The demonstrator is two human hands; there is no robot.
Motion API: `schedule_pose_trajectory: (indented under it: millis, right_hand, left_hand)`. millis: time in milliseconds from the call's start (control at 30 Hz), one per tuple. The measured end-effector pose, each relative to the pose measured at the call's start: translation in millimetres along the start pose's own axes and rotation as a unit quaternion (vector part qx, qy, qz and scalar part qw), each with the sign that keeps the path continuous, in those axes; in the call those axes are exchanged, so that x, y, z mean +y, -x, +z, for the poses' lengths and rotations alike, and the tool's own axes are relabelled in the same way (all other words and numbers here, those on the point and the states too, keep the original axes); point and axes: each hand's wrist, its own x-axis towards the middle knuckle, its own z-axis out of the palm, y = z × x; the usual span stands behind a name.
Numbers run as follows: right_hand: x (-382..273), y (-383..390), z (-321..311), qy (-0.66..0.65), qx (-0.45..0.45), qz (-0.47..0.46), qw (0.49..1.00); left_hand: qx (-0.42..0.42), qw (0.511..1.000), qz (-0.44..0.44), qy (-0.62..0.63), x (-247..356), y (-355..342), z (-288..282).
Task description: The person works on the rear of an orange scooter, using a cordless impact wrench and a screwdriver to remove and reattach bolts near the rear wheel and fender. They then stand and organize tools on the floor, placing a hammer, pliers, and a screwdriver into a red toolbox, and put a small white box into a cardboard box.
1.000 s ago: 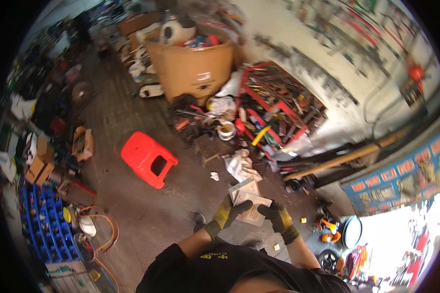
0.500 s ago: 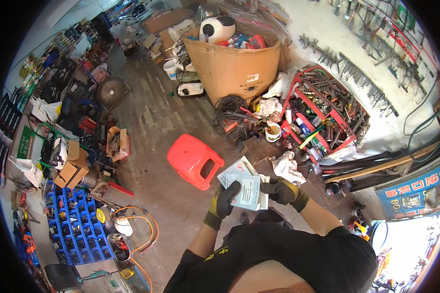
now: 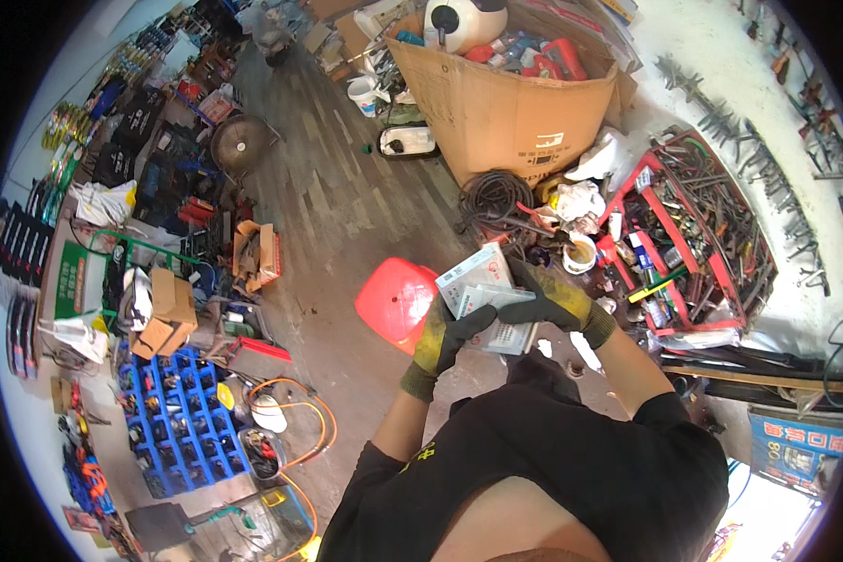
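In front of my body, both gloved hands hold a small stack of flat, thin cartons, white and pale blue with printing. The pale blue flat carton [image 3: 498, 300] lies on top, and a white flat carton [image 3: 478, 273] sticks out beyond it on the far side. My left hand [image 3: 443, 339], in a black and yellow glove, grips the left edge with its thumb across the top. My right hand [image 3: 554, 298] is closed around the right edge, its thumb pressing on the upper face. The fingers beneath the stack are hidden.
A red plastic stool [image 3: 395, 302] stands just beyond my left hand. A large cardboard box [image 3: 506, 122] of bottles stands farther off. To the right lies a red rack [image 3: 702, 253] full of tools; to the left is a blue parts bin [image 3: 183, 421] beside an orange hose [image 3: 323, 417].
The stack has risen toward the stool and turned in my hands. My right hand has shifted to the stack's far right side, and my left thumb now reaches farther across. The view has shifted too.
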Motion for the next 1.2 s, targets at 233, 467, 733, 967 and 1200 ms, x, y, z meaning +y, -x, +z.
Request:
schedule_pose_trajectory:
  millis: [233, 467, 733, 967, 1200]
  right_hand:
    - [-6.7, -111.0, -55.5, -0.245, -0.005, 0.145, 0.959]
    - [44.2, -180.1, -72.5, -0.42, 0.002, 0.199, 0.885]
    - [48.6, -251.1, -96.9, -0.375, 0.072, 0.179, 0.907]
    - [13.5, -395.0, -100.2, -0.369, 0.062, 0.235, 0.897]
    - [5.0, -498.6, -106.3, -0.251, 0.044, 0.248, 0.934]
  left_hand:
    - [0.025, 0.999, 0.015, 0.032, 35.7, -86.3, -43.8]
    - [-0.015, 0.998, -0.009, 0.064, 75.5, -126.0, -102.1]
    - [0.019, 0.998, -0.049, 0.029, 88.2, -228.1, -171.8]
    - [0.096, 0.984, -0.046, -0.141, 133.8, -306.8, -281.3]
    - [0.069, 0.997, -0.012, -0.028, 211.1, -367.1, -338.7]
